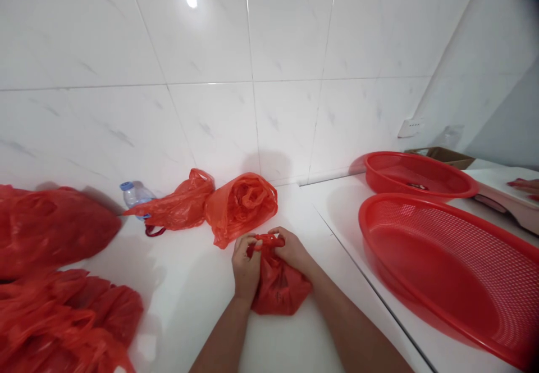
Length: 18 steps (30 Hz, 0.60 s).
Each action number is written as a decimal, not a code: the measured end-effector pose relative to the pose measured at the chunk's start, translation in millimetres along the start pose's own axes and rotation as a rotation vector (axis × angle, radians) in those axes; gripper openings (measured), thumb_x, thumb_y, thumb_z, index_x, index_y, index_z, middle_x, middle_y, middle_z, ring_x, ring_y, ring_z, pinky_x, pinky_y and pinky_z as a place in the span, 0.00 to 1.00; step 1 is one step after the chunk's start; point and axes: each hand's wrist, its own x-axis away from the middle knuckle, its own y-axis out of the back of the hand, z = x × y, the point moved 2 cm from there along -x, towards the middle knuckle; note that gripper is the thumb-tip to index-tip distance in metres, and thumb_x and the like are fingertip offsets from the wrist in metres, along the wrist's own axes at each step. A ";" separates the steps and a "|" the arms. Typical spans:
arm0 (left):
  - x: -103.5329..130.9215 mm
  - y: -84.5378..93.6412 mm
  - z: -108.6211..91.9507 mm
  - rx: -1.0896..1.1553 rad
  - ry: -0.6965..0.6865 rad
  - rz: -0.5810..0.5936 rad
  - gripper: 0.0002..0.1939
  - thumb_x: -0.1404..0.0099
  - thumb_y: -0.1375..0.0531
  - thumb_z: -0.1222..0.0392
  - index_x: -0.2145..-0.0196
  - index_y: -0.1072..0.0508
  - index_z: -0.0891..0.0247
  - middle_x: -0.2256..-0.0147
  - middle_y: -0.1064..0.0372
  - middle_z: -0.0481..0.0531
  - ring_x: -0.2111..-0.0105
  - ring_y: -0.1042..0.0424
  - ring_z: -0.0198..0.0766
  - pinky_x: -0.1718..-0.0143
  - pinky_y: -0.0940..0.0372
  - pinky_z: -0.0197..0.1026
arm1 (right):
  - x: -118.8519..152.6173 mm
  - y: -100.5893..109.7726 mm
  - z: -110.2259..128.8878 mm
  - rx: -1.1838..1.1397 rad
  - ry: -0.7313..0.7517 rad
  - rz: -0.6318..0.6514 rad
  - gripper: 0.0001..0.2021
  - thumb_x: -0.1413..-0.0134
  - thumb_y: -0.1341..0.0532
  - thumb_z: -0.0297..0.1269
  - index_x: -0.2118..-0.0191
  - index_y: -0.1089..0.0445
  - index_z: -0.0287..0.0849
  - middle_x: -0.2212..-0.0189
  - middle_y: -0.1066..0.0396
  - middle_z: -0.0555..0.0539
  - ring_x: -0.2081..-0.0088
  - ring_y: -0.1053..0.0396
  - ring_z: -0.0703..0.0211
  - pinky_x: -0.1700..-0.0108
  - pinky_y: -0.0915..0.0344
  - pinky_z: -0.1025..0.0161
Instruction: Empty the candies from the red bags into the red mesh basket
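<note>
2 bare forearms [225, 336] reach in, the left hand [246, 266] and right hand [291, 250] both pinching the gathered neck of a small red bag [280, 294]. It rests below the grip on the smooth white table [189, 283], which probably bears its weight. Beyond the grip lies a crinkled, translucent red bundle [240, 207]; to the right, a mesh-sided oval basket [438, 283].
</note>
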 end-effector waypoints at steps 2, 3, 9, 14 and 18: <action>1.0 -1.1 -2.6 -0.026 -0.045 0.021 0.03 0.41 0.42 0.64 0.70 0.29 0.58 0.58 0.34 0.52 0.55 0.35 0.43 0.51 0.40 0.44 | -2.7 0.9 -3.1 0.026 0.028 -0.092 0.14 0.64 0.42 0.22 0.71 0.26 0.46 0.82 0.32 0.56 0.78 0.40 0.65 0.75 0.45 0.68; 1.6 -2.2 -3.7 -0.038 -0.065 0.036 0.03 0.42 0.41 0.65 0.71 0.28 0.58 0.58 0.34 0.52 0.55 0.34 0.43 0.51 0.40 0.44 | -4.0 1.6 -4.5 0.017 0.033 -0.119 0.13 0.63 0.43 0.23 0.72 0.26 0.47 0.81 0.32 0.56 0.78 0.40 0.65 0.73 0.44 0.68; 3.6 -8.2 -6.0 -0.084 -0.145 0.102 0.05 0.45 0.40 0.67 0.74 0.27 0.59 0.59 0.34 0.52 0.56 0.33 0.43 0.53 0.38 0.45 | -4.7 9.2 -6.2 -0.085 0.010 -0.063 0.19 0.62 0.44 0.25 0.63 0.24 0.46 0.65 0.25 0.50 0.64 0.30 0.58 0.60 0.36 0.62; 4.1 -2.7 -4.2 -0.111 -0.220 0.045 0.07 0.38 0.44 0.64 0.65 0.26 0.58 0.58 0.34 0.53 0.56 0.34 0.42 0.52 0.38 0.48 | -3.3 19.7 -8.4 -0.261 -0.066 -0.040 0.19 0.50 0.44 0.43 0.54 0.27 0.43 0.62 0.24 0.44 0.65 0.27 0.55 0.62 0.33 0.57; 15.0 3.8 -10.3 -0.175 -0.379 -0.083 0.09 0.37 0.46 0.66 0.61 0.27 0.58 0.50 0.38 0.55 0.49 0.38 0.44 0.49 0.40 0.53 | -12.6 27.9 -16.2 -0.192 -0.052 -0.186 0.16 0.56 0.39 0.43 0.62 0.26 0.41 0.70 0.25 0.46 0.70 0.29 0.56 0.63 0.33 0.58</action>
